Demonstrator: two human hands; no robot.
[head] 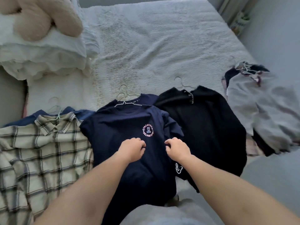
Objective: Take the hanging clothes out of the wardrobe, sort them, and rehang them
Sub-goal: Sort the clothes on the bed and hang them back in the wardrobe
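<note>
The navy tee (123, 127) lies flat on the bed (162, 46) at lower centre of the frame, on its wire hanger (125, 103), with a second navy top (149, 98) on its own hanger peeking out behind it at the collar; both hands sit on its chest just below the round print. The left hand (132, 148) has its fingers curled down into the cloth, and the right hand (176, 149) likewise, each seeming to bunch a small fold of the jersey, though whether they truly pinch it or only press is hard to tell.

To the left lies a plaid shirt (40, 151) over a blue garment (40, 114); to the right a black cardigan (203, 127), touching the tee's sleeve; at the right edge a grey pile (263, 111) on hangers; a plush toy (48, 17) rests on the pillows at upper left.

The tee should handle as light, limp and not slippery; lifted by the chest it will sag and may slide off the thin hanger or drag the top beneath; the stiff part is the wire; the surer hold, I judge, is the hook or the hanger's shoulders through the cloth, which keeps the garment hanging true for the rail.
</note>
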